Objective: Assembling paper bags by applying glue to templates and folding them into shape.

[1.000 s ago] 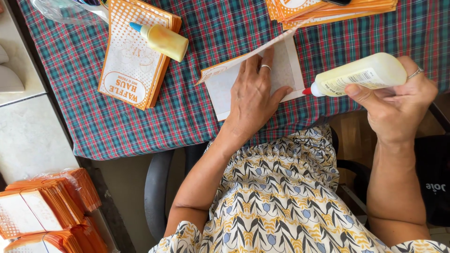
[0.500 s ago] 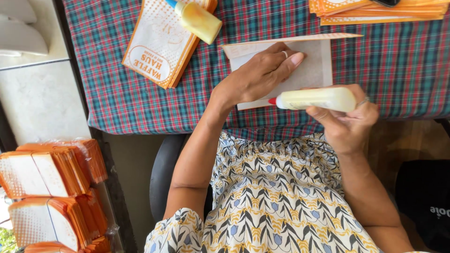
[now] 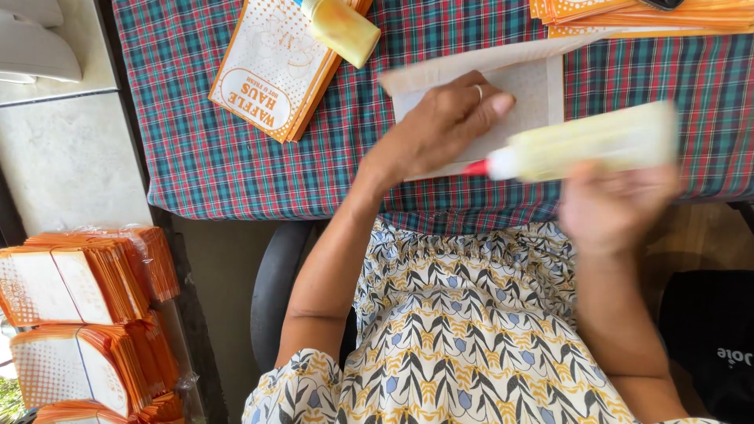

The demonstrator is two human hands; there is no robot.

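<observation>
Left hand point(image 3: 444, 126) is pressing flat, fingers spread, on the white paper bag point(image 3: 528, 90) — right hand point(image 3: 616, 206) is gripping a blurred glue bottle point(image 3: 585, 143), red tip beside the bag's near edge.

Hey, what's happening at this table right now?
A seated person presses the left hand flat on a white paper bag lying on the plaid tablecloth. The right hand holds a glue bottle sideways, red tip at the bag's near edge. A stack of orange printed bags and a second bottle sit nearby.

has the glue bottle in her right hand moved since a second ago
Yes. The glue bottle has swung left, its red tip now at the white paper's lower edge, beside the left hand.
</observation>
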